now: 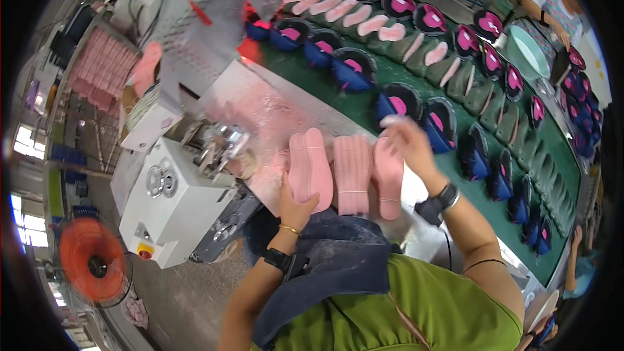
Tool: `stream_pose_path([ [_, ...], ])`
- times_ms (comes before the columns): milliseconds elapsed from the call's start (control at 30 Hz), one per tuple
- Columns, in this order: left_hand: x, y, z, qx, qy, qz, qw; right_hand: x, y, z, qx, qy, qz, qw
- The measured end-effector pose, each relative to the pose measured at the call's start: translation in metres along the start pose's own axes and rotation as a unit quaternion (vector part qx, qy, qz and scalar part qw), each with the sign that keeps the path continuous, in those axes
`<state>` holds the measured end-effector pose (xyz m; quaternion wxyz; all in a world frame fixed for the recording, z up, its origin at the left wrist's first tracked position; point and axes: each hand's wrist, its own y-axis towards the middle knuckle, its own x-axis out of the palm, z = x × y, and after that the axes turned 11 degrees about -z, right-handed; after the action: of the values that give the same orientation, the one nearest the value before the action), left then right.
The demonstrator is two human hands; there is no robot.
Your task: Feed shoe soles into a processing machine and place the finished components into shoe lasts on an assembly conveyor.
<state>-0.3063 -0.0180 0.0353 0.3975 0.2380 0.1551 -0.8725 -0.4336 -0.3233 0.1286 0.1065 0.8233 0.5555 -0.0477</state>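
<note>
My left hand (pixel 296 207) is wrapped round the lower end of a stack of pink insoles (pixel 311 168), with the thumb lying on the top one. Beside it a second bundle of pink insoles (pixel 352 172) stands on edge, with a thin band round its lower part. To the right lies another banded bundle of pink insoles (pixel 389 185). Just above the upper end of that bundle is my right hand (pixel 411 146), smeared by motion. Something pale shows at its fingertips, too blurred to name.
A white machine (pixel 175 198) stands left of the dusty worktop (pixel 260 107). Beyond, a green conveyor belt (pixel 559 185) carries rows of dark blue shoe uppers (pixel 354 70) and pink insoles (pixel 357 16). An orange fan (pixel 94 260) is at lower left. A co-worker (pixel 552 6) sits at far right.
</note>
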Motion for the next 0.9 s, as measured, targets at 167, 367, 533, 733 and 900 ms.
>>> stream_pose_path([
  [167, -0.038, -0.023, 0.011, -0.013, -0.158, 0.042, 0.986, 0.141, -0.015, -0.050, 0.109, -0.078, -0.136, 0.982],
  [367, -0.080, -0.047, 0.073, 0.040, 0.069, 0.070, 0.994, 0.220, 0.012, -0.034, 0.143, 0.112, -0.075, 0.980],
  [533, -0.112, -0.056, 0.059, -0.010, -0.078, 0.059, 0.995, 0.219, 0.014, -0.044, 0.147, 0.201, -0.166, 0.954],
  [733, -0.119, -0.042, 0.019, -0.115, -0.479, -0.139, 0.859, 0.235, -0.019, -0.037, 0.162, 0.257, -0.282, 0.910],
  [900, -0.114, -0.055, 0.017, -0.138, -0.479, -0.154, 0.853, 0.232, -0.027, -0.034, 0.193, 0.261, -0.298, 0.898],
])
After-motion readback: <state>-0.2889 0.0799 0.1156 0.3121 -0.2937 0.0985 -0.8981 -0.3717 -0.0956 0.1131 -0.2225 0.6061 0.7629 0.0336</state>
